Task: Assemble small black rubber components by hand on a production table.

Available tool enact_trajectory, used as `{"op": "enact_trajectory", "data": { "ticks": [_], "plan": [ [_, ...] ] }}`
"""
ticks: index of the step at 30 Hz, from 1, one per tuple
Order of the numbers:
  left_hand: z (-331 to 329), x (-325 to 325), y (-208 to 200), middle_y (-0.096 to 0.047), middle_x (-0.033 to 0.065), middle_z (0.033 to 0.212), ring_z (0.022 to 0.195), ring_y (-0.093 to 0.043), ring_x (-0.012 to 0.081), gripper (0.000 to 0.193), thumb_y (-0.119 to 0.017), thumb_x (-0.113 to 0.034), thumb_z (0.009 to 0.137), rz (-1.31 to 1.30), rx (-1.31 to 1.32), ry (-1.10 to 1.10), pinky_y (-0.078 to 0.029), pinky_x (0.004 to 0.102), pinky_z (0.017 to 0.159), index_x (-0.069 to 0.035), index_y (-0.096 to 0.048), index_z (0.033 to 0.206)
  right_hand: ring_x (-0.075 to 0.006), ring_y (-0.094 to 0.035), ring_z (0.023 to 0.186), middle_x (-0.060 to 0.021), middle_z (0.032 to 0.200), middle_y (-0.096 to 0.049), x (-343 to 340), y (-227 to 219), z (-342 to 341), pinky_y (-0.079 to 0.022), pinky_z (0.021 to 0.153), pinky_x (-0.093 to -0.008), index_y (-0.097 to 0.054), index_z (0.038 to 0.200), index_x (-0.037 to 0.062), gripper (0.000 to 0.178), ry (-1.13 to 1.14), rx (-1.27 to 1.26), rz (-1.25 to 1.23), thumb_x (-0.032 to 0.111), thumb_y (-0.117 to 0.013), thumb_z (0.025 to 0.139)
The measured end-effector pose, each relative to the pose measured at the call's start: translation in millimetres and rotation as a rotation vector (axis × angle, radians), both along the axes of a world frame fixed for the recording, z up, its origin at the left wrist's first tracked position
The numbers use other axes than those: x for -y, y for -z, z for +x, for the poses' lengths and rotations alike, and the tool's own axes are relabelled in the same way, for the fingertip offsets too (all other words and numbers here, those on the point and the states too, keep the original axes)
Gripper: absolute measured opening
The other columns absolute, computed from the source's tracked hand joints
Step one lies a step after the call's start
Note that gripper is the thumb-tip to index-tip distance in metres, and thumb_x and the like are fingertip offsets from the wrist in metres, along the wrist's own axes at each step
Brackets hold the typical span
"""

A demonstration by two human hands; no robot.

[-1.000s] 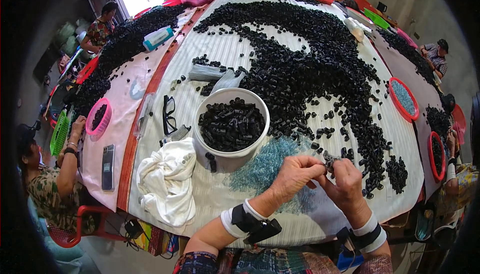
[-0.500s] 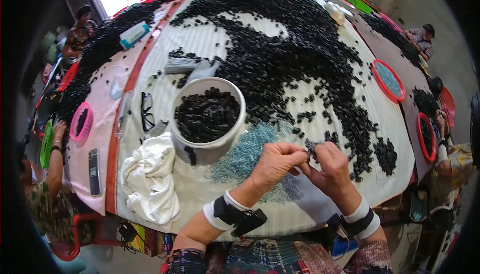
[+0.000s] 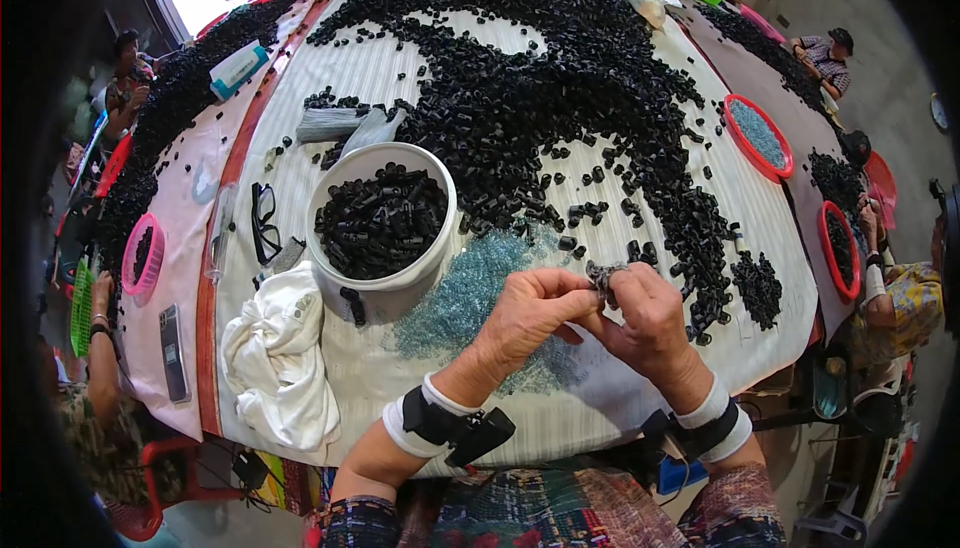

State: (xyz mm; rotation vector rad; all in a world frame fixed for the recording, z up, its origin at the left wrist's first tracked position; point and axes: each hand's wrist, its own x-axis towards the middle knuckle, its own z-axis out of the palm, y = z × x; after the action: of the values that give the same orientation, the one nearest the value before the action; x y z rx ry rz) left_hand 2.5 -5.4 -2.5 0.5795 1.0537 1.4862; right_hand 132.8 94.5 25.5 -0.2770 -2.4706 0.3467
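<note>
Left hand [image 3: 530, 313]: one, fingertips pinched; their contents we cannot tell.
Right hand [image 3: 648, 316]: one, fingers closed around one grey clump [image 3: 604, 275] above striped cloth [image 3: 640, 403].
Bowl [image 3: 385, 154]: one, round, smooth, white, filled with black cylinders [image 3: 382, 220].

Fisheye head cam, close abv both hands [image 3: 528, 323] [image 3: 652, 320], looks dn & across table [image 3: 640, 416].

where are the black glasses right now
In the head view, the black-framed glasses lie on the left side, just left of the white bucket and a little beyond the crumpled white cloth.
</note>
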Motion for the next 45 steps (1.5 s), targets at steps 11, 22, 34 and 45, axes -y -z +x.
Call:
{"op": "enact_trajectory", "data": {
  "ticks": [11, 22, 34, 45],
  "plan": [
    [-5.2, -1.4, 11.9, -0.067, 0.0087, 0.087, 0.074, -0.065, 0.0142, 0.020, -0.060, -0.017, 0.088, 0.144, 0.119, 0.016, -0.056, 0.0267, 0.059, 0.001, -0.063, 0.096, -0.0286, -0.055, 0.073, -0.0130, 0.080, -0.057, -3.0, -20.9, -7.2, -0.046, 0.062, -0.0363, -0.056, 0.088, -0.0012, 0.024, -0.187, -0.028, -0.069, 0.005, -0.071, 0.069],
    [-7.7, -1.7, 21.4, -0.062, 0.0132, 0.101, 0.077, -0.067, 0.0211, 0.043, -0.048, -0.037, 0.091, 0.119, 0.311, -0.004, -0.057, 0.0291, 0.057, 0.000, -0.054, 0.113, -0.0171, -0.054, 0.060, -0.0100, 0.078, -0.056, 2.8, -44.0, -69.4, -0.044, 0.051, -0.0295, -0.055, 0.093, -0.0022, 0.025, -0.195, 0.007, -0.295, 0.002, -0.066, 0.071],
    [-12.3, -3.9, 7.1, -0.064, 0.0114, 0.087, 0.069, -0.065, 0.0178, 0.029, -0.054, -0.029, 0.091, 0.118, 0.269, -0.093, -0.053, 0.0278, 0.052, -0.001, -0.061, 0.095, -0.0127, -0.060, 0.088, -0.0105, 0.095, -0.060, -9.8, -56.8, -82.6, -0.051, 0.063, -0.0243, -0.055, 0.106, -0.0033, 0.029, -0.061, 0.108, -0.394, 0.008, -0.064, 0.080],
    [-12.5, -1.7, -1.1, -0.060, 0.0061, 0.078, 0.061, -0.057, 0.0147, 0.027, -0.052, -0.032, 0.090, 0.119, 0.217, -0.455, -0.047, 0.0297, 0.050, -0.007, -0.059, 0.083, -0.0169, -0.058, 0.068, -0.0108, 0.074, -0.058, -51.2, -3.0, 10.0, -0.046, 0.061, -0.0293, -0.052, 0.085, -0.0034, 0.007, 0.118, 0.224, -0.344, 0.000, -0.056, 0.080]
  ]
}}
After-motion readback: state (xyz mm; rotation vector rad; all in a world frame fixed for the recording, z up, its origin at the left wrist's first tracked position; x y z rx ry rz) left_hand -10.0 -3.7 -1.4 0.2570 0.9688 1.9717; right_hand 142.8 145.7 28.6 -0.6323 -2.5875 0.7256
